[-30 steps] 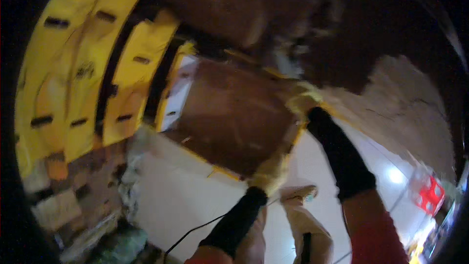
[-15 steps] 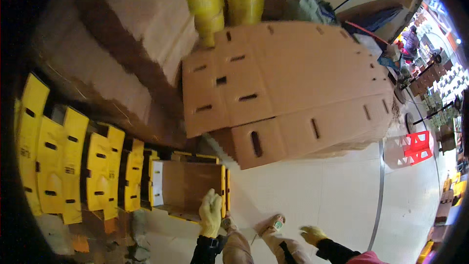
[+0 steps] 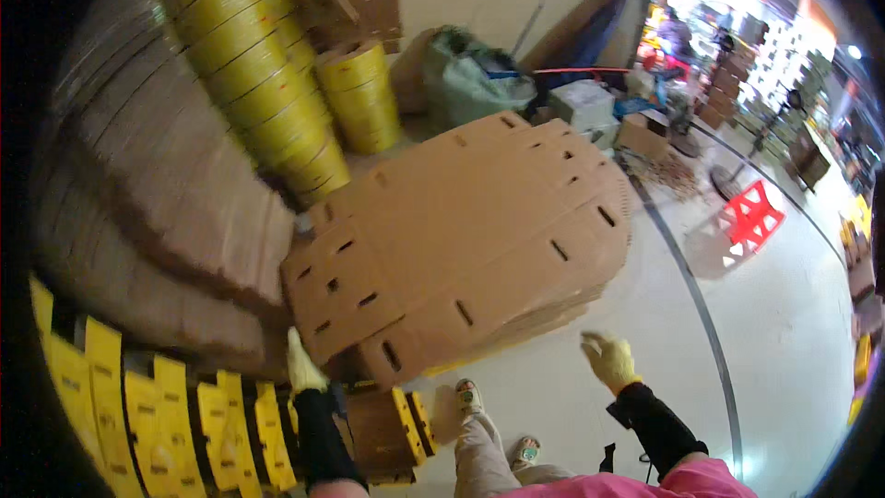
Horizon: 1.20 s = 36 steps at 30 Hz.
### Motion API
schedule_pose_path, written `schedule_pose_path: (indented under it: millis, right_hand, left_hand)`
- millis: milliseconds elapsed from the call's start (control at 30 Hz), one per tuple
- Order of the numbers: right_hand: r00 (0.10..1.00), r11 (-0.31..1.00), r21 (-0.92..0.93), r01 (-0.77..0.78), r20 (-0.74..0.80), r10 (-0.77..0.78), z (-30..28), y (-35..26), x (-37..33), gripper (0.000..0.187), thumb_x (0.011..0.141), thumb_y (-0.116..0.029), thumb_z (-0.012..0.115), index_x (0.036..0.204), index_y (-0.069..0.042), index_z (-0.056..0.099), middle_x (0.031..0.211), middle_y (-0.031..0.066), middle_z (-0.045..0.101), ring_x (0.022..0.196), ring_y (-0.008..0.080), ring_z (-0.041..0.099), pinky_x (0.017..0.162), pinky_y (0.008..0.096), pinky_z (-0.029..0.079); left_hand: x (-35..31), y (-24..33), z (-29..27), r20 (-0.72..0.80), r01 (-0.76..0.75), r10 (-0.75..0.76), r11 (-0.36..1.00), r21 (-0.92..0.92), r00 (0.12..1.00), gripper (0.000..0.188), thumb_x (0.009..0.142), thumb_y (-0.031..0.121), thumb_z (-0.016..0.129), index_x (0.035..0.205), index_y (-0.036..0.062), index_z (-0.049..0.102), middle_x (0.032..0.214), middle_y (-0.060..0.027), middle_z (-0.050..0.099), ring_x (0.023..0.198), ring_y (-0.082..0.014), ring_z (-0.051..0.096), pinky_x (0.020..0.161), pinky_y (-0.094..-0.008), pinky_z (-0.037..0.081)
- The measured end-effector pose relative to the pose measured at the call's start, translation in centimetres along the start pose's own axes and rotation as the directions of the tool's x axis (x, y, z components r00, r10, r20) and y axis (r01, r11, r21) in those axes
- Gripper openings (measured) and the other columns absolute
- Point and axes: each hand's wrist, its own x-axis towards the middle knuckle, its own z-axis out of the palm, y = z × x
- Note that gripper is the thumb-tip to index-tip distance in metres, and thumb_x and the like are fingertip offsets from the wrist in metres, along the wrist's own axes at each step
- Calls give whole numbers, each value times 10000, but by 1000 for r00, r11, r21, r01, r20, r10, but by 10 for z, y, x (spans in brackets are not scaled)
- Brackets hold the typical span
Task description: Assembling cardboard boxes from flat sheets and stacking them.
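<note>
My left hand [image 3: 304,364], in a pale yellow work glove, is beside the near left corner of a stack of flat brown cardboard sheets [image 3: 470,212]. Its fingers stretch forward, and nothing shows in them. My right hand [image 3: 610,364], gloved alike, hangs over the floor to the right of the stack, fingers apart and slightly bent, holding nothing. The top sheet has several dark slots and fold lines. Below my left forearm lies an open yellow box [image 3: 407,426] with a brown inside, partly hidden by the arm.
A row of yellow cartons [image 3: 166,420] stands at the lower left, beside tall stacks of brown board [image 3: 175,175]. Yellow-wrapped rolls [image 3: 249,55] rise behind. A green sack [image 3: 475,83], a grey-white box [image 3: 583,103] and a red plastic stool [image 3: 751,219] are farther off.
The view has swung rightward and up. My left hand has gone from the open box to the cardboard stack's left corner. My right hand has risen forward, toward the stack's right side.
</note>
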Motion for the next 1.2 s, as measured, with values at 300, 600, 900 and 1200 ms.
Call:
schedule_pose_path:
  millis: [300,600,900,1200]
  right_hand:
    - [898,922,-331,-200,-437,37,-69,49,263,447,984,-376,616,1331,-94,613,1276,195,646,1225,381,576,1026,471,475]
    - [918,803,-446,-395,-150,368,10,70,274,336,1073,-362,371,1274,-191,579,1406,198,562,1218,410,597,1020,462,493]
    - [940,906,-344,-248,-311,140,-61,89,300,512,964,-385,618,1353,-56,564,1343,203,603,1272,395,533,1043,487,463]
    - [940,894,-321,313,242,-242,-97,136,617,421,1003,-454,512,1135,-123,736,1187,178,703,1169,385,615,1011,484,471]
  left_hand:
    - [103,-73,-27,-222,-216,227,974,71,948,699,991,422,643,1581,154,381,1501,-63,526,1292,-228,514,1057,-363,428]
    - [198,-9,-28,-301,88,-40,985,146,953,597,983,497,631,1463,152,549,1291,-46,642,961,-196,606,748,-274,462]
    - [139,-28,-28,-127,498,-548,818,-287,827,904,922,678,597,1607,148,338,1386,-143,610,1138,-342,624,1068,-418,473]
    - [-62,-80,240,-387,88,-273,897,-433,881,704,1016,523,536,1602,193,327,1492,-83,487,1289,-290,512,1083,-431,463]
